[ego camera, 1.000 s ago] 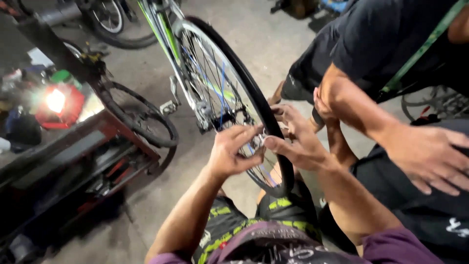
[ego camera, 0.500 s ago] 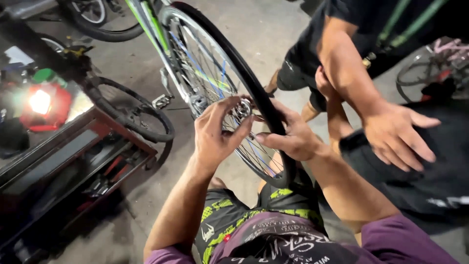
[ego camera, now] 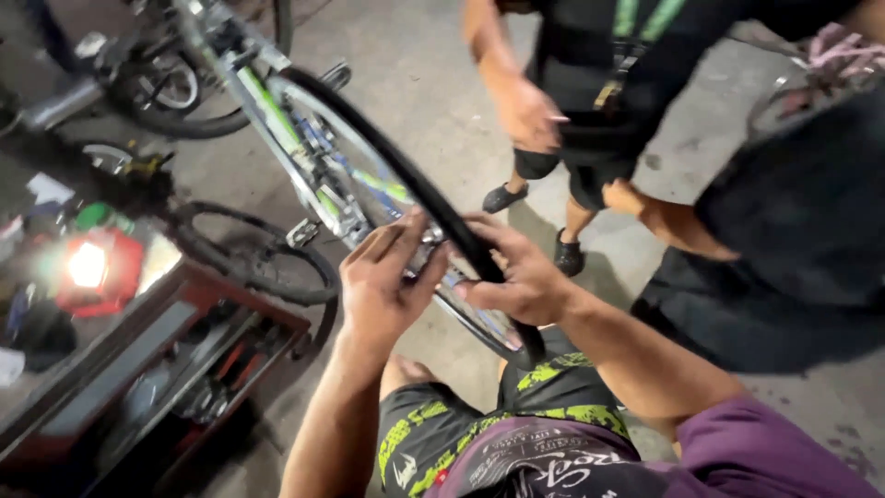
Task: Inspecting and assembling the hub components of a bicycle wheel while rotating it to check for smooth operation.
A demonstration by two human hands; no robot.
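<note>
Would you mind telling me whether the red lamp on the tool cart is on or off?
On: the red lamp glows brightly white at its centre and lights the tool cart top around it.

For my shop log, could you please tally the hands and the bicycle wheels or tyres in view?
Wearer's hands: 2, left hand and right hand, both on the held wheel
Other person's hand: 1
Wheels or tyres: 3, with loose tyre and rear wheel
Total: 6

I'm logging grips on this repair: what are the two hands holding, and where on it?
Both the left hand and right hand grip the black rubber bicycle tyre at its near edge on the silver rim.
</note>
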